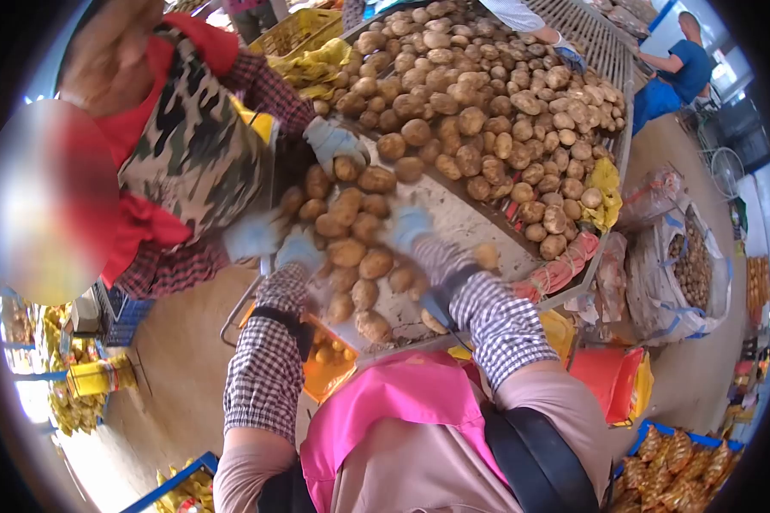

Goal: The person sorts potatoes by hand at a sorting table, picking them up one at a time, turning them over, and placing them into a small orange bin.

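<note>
A loose group of brown potatoes (347, 251) lies on the pale sorting board in front of me. My left hand (299, 250), in a light blue glove, is at the left side of this group, against the nearest potatoes, fingers apart. On the other side is my right hand (411, 227), also gloved and smeared by motion; its fingers are not clear. A blue-handled tool (436, 309) shows below my right wrist. Under the board's near edge, an orange crate (327, 359) holds more potatoes.
A large potato heap (488, 111) covers the slatted table ahead. At left, a co-worker's gloved hand (338, 147) touches potatoes; their other hand (252, 235) is blurred near mine. Another gloved hand (569, 53) reaches in beyond. Pink net bags (560, 267) lie on the right edge.
</note>
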{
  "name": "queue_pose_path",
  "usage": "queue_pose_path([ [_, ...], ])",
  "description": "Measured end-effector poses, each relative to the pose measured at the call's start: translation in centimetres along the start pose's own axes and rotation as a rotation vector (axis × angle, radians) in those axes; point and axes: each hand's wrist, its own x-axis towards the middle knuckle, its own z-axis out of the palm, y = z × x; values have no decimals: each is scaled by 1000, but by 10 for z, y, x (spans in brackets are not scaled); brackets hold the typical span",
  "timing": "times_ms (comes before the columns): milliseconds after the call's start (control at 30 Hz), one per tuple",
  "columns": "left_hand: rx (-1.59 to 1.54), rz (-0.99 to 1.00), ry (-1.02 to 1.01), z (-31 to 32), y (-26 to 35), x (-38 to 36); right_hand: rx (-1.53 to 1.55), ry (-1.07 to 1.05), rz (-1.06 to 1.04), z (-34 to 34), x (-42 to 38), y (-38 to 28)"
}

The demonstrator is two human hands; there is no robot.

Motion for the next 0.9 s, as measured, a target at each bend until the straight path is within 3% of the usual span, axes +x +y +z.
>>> queue_pose_path([
  [67,3,-71,-79,11,1,4,6,-42,-134,10,-22,-4],
  [100,1,-86,-112,11,1,-5,98,-35,-97,19,-43,-9],
  [167,30,-66,-73,20,-5,-26,20,-150,-259,12,-60,-15],
  [233,44,-101,-131,-1,13,-50,253,-132,-484,13,-39,9],
  [300,9,-160,-185,-1,18,-54,246,-15,-183,-58,5,28],
  [367,59,-190,-243,-13,26,-57,291,610,-107,-71,76,65],
  [433,5,-221,-328,-17,29,-56,35,719,136,-80,112,78],
  [500,-15,-228,-281,-9,29,-59,221,247,225,-91,118,66],
  [533,-80,-234,-216,-9,31,-63,214,55,168,-93,119,59],
  [633,-303,-247,-97,-12,36,-76,59,18,16,-63,71,39],
  [667,-450,-247,-33,-11,36,-79,324,-23,-63,-38,58,47],
  [700,-455,-253,-33,-9,37,-80,320,-28,-67,-42,45,55],
  [767,-840,-177,91,-5,38,-84,451,-26,-305,-69,14,74],
  [833,-723,-149,130,-25,54,-93,240,-7,174,-122,27,102],
  [900,-1155,-139,46,-23,54,-100,54,400,365,-119,30,136],
])
